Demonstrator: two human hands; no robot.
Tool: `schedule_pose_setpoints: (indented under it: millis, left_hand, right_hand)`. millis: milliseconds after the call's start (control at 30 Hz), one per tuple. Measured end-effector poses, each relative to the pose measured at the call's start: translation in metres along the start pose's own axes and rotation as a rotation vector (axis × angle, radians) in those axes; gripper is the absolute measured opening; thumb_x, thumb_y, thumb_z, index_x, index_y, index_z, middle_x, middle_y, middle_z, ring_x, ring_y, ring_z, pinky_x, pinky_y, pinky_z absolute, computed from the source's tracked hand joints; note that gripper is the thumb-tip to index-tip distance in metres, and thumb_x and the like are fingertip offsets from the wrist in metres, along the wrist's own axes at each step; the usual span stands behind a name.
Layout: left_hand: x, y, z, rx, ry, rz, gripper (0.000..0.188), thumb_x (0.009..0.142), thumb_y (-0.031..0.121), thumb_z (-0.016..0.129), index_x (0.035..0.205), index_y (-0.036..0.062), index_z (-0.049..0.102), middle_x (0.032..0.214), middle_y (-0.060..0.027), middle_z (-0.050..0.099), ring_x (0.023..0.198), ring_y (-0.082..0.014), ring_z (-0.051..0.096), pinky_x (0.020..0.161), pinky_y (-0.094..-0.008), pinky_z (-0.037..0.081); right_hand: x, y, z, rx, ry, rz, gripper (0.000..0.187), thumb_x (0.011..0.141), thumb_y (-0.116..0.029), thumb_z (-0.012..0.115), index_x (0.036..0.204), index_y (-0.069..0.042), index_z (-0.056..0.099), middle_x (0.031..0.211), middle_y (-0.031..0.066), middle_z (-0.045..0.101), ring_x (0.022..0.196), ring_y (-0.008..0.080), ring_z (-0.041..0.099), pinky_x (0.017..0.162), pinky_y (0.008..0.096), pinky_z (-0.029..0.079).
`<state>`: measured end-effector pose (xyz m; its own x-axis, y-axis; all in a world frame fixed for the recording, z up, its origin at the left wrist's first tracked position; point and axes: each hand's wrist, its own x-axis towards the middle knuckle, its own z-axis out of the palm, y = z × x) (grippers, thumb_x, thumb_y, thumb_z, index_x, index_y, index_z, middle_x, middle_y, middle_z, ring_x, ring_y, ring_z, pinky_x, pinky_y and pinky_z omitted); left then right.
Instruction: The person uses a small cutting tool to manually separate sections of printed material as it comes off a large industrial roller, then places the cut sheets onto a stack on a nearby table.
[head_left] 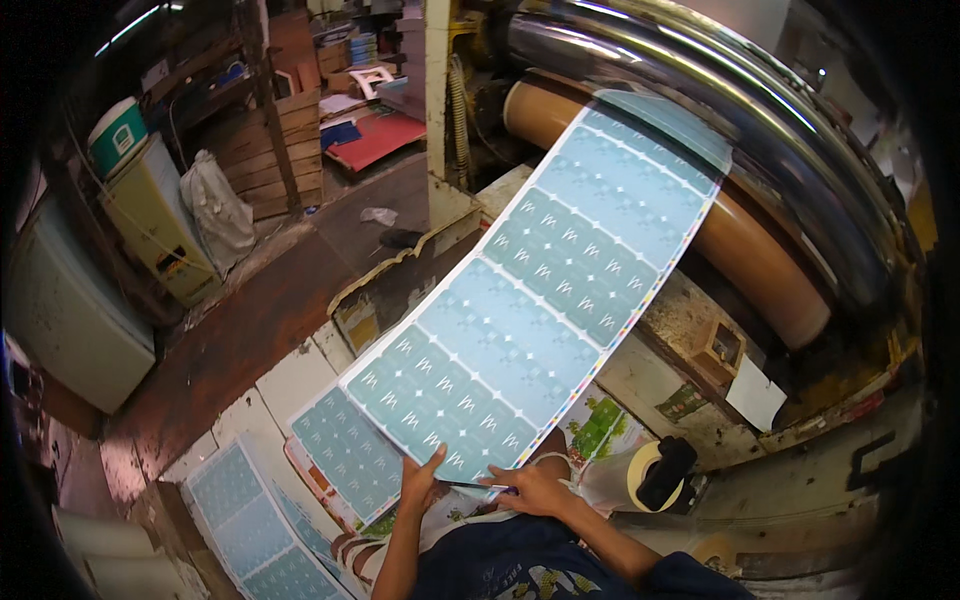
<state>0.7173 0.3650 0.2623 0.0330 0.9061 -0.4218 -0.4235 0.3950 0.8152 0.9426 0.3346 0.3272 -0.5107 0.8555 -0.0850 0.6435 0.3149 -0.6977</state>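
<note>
A long printed sheet point(520, 285), patterned in teal and light blue blocks, slopes down from the machine's rollers to my lap. My left hand point(420, 482) grips its near edge, thumb on top and fingers underneath. At the near right corner of that edge, my right hand point(535, 490) is closed around a thin-bladed knife point(468, 486) with a dark purplish handle. The blade lies along the sheet's edge and points toward my left hand. Under the hanging sheet, to the left, lies another printed sheet point(345, 455) of the same pattern.
Chrome rollers point(700, 70) and a brown roller point(770, 260) stand ahead to the right. More printed sheets point(250, 510) lie at the lower left. A roll of clear film point(640, 475) with a black object on its end sits by my right arm. Behind are a white sack point(215, 210) and a green-and-white cooler point(118, 137).
</note>
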Motion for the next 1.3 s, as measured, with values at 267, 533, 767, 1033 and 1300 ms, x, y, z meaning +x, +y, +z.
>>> schedule_pose_setpoints:
  millis: [267, 533, 767, 1033, 1300]
  left_hand:
    - [-0.023, 0.016, -0.067, -0.013, 0.177, 0.136, 0.048, 0.084, 0.01, 0.071, 0.124, -0.0027, 0.048, 0.108, -0.0117, 0.061, 0.093, -0.0209, 0.062, 0.08, -0.0318, 0.053]
    - [-0.046, 0.04, -0.081, -0.07, 0.222, 0.183, 0.042, 0.085, 0.006, 0.067, 0.122, -0.0027, 0.05, 0.106, -0.0121, 0.064, 0.087, -0.0212, 0.065, 0.076, -0.0317, 0.055]
    - [-0.067, 0.042, -0.102, -0.091, 0.244, 0.192, 0.046, 0.083, 0.005, 0.067, 0.125, -0.0029, 0.049, 0.107, -0.0144, 0.064, 0.087, -0.0242, 0.066, 0.074, -0.0329, 0.055]
    - [-0.095, 0.04, -0.107, -0.086, 0.362, 0.168, 0.041, 0.085, 0.006, 0.065, 0.123, -0.0013, 0.051, 0.106, -0.0127, 0.065, 0.086, -0.0209, 0.067, 0.072, -0.0316, 0.056]
    - [-0.119, 0.029, -0.141, -0.126, 0.427, 0.12, 0.039, 0.085, 0.003, 0.064, 0.122, -0.0024, 0.052, 0.107, -0.0135, 0.065, 0.09, -0.0233, 0.066, 0.077, -0.0337, 0.055]
  right_hand:
    - [0.001, 0.058, -0.171, 0.56, 0.414, 0.345, 0.025, 0.093, -0.023, 0.061, 0.108, -0.003, 0.065, 0.075, 0.0076, 0.068, 0.05, 0.0121, 0.06, 0.041, 0.0257, 0.048]
    - [0.032, 0.182, -0.367, 0.367, 1.292, 0.197, 0.03, 0.097, -0.026, 0.055, 0.109, 0.0, 0.063, 0.075, 0.0081, 0.066, 0.047, 0.0082, 0.053, 0.04, 0.0236, 0.041]
    - [0.046, 0.236, -0.345, 0.409, 1.134, 0.26, 0.031, 0.095, -0.027, 0.059, 0.111, -0.001, 0.064, 0.072, 0.0075, 0.065, 0.047, 0.0096, 0.054, 0.039, 0.0234, 0.041]
    - [0.045, 0.218, -0.322, -0.272, 1.436, 0.273, 0.02, 0.086, -0.012, 0.067, 0.104, -0.004, 0.066, 0.071, 0.0046, 0.058, 0.064, 0.0135, 0.059, 0.05, 0.0296, 0.042]
    - [0.047, 0.183, -0.362, -0.775, 0.928, 0.066, 0.075, 0.073, 0.003, 0.069, 0.137, -0.03, 0.048, 0.142, 0.0069, 0.045, 0.098, 0.0313, 0.064, 0.072, 0.0408, 0.055]
